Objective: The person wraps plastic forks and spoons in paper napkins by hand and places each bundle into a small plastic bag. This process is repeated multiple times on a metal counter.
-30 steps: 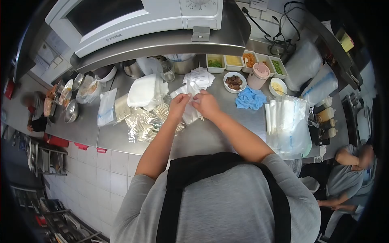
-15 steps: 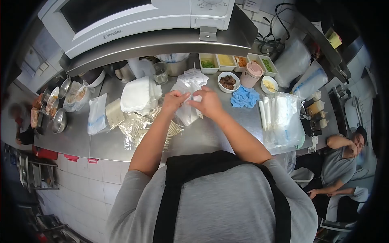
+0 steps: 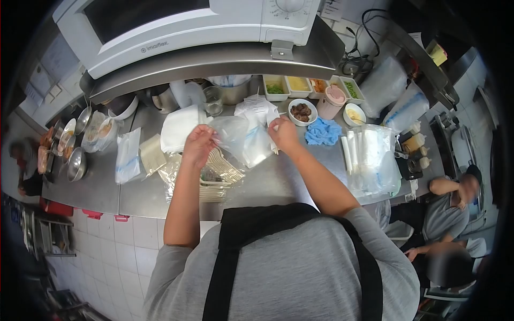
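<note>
My left hand is closed on the edge of a clear plastic bag, which stretches out to its right above the counter. My right hand has its fingers curled together at the right edge of a stack of plastic bags; what they pinch is hidden. Behind that stack lie printed paper slips. White foam containers stand just beyond my left hand. Below it, wrapped plastic cutlery is spread on the steel counter.
A microwave sits on a shelf above the back. Along the right are a bowl of dark food pieces, a blue cloth and packs of plastic bags. Metal bowls stand at left. Other people sit at right.
My hands have moved apart: the left went left and slightly down with a clear bag, and the right shifted a little right. The bag now spreads out between them.
</note>
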`<state>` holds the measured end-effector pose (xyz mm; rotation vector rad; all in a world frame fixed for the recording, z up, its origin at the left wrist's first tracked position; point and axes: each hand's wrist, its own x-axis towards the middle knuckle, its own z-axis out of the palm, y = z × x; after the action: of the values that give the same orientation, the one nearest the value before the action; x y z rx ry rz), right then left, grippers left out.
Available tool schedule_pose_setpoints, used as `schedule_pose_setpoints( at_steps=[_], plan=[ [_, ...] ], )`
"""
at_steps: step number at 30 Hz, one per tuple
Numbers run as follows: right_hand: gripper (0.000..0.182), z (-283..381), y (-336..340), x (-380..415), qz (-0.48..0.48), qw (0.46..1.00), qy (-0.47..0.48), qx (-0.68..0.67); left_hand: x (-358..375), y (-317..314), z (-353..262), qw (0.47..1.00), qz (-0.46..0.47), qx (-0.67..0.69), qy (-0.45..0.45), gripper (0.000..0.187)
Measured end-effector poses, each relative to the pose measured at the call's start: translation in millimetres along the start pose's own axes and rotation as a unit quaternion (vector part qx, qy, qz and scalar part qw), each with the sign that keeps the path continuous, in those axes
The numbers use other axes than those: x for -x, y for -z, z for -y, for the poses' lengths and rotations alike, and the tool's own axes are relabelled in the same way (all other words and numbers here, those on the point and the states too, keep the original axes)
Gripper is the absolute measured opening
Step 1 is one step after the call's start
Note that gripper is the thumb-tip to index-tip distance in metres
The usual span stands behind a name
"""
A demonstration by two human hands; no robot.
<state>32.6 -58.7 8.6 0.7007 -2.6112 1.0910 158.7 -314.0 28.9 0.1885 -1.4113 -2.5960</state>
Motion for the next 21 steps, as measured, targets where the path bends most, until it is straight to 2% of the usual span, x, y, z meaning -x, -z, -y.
schedule_pose_setpoints(
  at_steps=[2,3,5,7,9,10,12,16,19,21],
  plan=[
    [0.013,-1,2,4,-0.017,1.0,0.021,0.002,12,-25,-27,0.994,0.009,0.031,-0.101,0.009],
    [0.013,-2,3,6,-0.025,0.999,0.032,0.002,23,-50,-46,0.985,-0.033,0.009,-0.168,0.012],
    [0.016,-3,4,7,-0.005,0.999,-0.041,-0.024,35,-77,-72,0.935,-0.047,-0.103,-0.335,0.013],
    [0.018,2,12,10,-0.002,0.996,-0.08,-0.038,55,-99,-90,0.842,-0.041,-0.332,-0.423,0.013],
    [0.02,7,34,16,-0.019,0.995,-0.088,-0.037,72,-134,-94,0.706,-0.005,-0.505,-0.498,0.017],
    [0.022,6,47,20,-0.033,0.996,-0.069,-0.037,73,-143,-85,0.694,0.039,-0.542,-0.473,0.019],
    [0.024,2,78,34,-0.059,0.997,-0.03,-0.034,78,-163,-67,0.656,0.062,-0.645,-0.388,0.017],
    [0.031,8,140,63,-0.001,0.993,-0.044,-0.109,73,-159,-32,0.546,0.095,-0.774,-0.306,0.009],
    [0.032,33,163,81,0.029,0.988,0.03,-0.146,80,-150,-30,0.47,0.068,-0.851,-0.223,0.007],
    [0.032,46,165,85,0.085,0.975,0.081,-0.187,88,-139,-35,0.438,0.043,-0.873,-0.209,0.008]
  ],
)
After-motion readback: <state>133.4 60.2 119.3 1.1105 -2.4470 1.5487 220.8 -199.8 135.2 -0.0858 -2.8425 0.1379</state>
